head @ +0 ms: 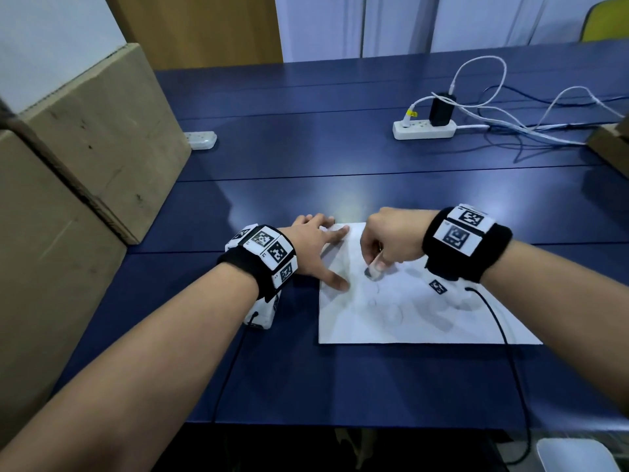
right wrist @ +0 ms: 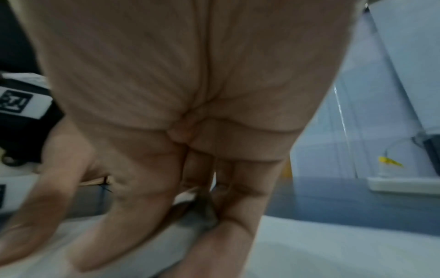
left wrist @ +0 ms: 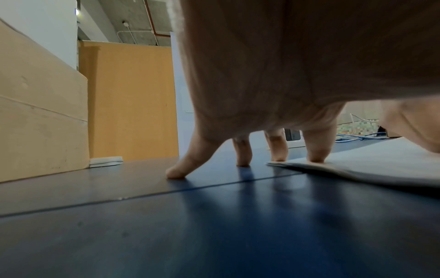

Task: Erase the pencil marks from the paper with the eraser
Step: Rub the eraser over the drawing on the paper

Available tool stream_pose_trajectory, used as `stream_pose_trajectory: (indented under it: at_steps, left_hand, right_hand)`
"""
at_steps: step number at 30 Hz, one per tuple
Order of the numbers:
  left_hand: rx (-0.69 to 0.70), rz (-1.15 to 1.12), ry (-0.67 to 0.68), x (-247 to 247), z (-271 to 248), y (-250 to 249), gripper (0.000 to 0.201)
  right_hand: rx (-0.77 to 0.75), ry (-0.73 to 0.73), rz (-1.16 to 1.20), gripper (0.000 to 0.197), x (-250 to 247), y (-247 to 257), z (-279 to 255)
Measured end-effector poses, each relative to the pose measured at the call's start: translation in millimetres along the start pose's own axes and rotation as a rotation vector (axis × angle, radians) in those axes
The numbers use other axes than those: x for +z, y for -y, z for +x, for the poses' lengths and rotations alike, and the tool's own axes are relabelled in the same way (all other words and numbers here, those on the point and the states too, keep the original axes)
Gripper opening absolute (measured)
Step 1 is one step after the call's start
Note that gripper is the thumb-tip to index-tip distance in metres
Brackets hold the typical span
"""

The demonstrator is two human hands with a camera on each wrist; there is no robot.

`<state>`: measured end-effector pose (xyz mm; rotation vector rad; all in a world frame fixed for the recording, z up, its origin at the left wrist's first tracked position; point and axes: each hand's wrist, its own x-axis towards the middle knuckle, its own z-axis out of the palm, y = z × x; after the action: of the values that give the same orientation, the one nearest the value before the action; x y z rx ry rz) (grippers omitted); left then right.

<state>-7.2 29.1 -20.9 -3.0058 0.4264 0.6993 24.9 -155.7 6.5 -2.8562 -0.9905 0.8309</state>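
A white sheet of paper (head: 408, 318) with faint pencil circles lies on the blue table (head: 306, 165). My right hand (head: 388, 243) pinches a small whitish eraser (head: 373, 271) and presses its dirty tip onto the sheet's upper middle. In the right wrist view the right hand (right wrist: 190, 131) is blurred and the eraser is only a dark smear between the fingers. My left hand (head: 316, 247) lies spread at the sheet's left edge, thumb and forefinger on the paper. The left wrist view shows the left hand's fingertips (left wrist: 315, 158) standing on the paper (left wrist: 381, 159) and on the table.
Large cardboard boxes (head: 85, 158) stand along the table's left side. A white power strip (head: 423, 129) with a black adapter and tangled cables lies at the back right. Another white strip (head: 200, 140) sits by the boxes. A cable runs from each wrist camera over the table's front edge.
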Motion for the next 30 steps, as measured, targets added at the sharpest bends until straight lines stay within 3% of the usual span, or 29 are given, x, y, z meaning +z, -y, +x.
stream_pose_trajectory:
  at_steps: [4, 6, 8, 12, 14, 18, 20, 25, 27, 30]
  left_hand:
    - [0.007, -0.002, 0.001, -0.1, 0.8, 0.1, 0.115]
    - [0.004, -0.01, -0.002, -0.2, 0.8, 0.2, 0.115]
    - [0.004, -0.011, -0.002, 0.3, 0.8, 0.0, 0.115]
    - [-0.002, -0.011, -0.008, -0.1, -0.4, -0.6, 0.113]
    - [-0.001, -0.013, -0.007, -0.4, -0.1, -1.0, 0.113]
    - [-0.002, -0.018, -0.004, -1.8, -1.3, -1.0, 0.113]
    - [-0.001, -0.022, -0.006, -1.5, -1.4, -1.0, 0.113]
    - [-0.009, -0.017, -0.012, -0.3, -0.2, -1.6, 0.113]
    - [-0.007, -0.015, -0.013, -0.9, -0.5, -2.4, 0.113]
    - [0.0, -0.014, -0.019, -1.9, -1.0, -2.1, 0.115]
  right_hand:
    - [0.132, -0.288, 0.068, 0.018, -8.5, -11.2, 22.3]
    - [0.164, -0.349, 0.104, 0.02, -10.9, -14.1, 27.1]
    - [0.132, -0.316, 0.1, 0.014, -8.5, -11.9, 22.1]
    - [0.04, -0.045, -0.028, 0.011, -4.8, -0.5, 6.9]
    - [0.072, -0.091, -0.02, 0.01, -7.5, -2.8, 13.1]
    - [0.169, -0.318, 0.082, 0.013, -13.4, -10.5, 28.9]
    - [0.149, -0.335, 0.094, 0.012, -11.7, -10.2, 24.3]
    - [-0.027, 0.038, 0.01, 0.012, -0.1, 4.6, -2.4]
    - [-0.012, -0.006, 0.003, 0.014, 0.3, 3.9, 1.4]
    - [0.093, -0.244, 0.047, 0.015, -5.5, -5.8, 14.3]
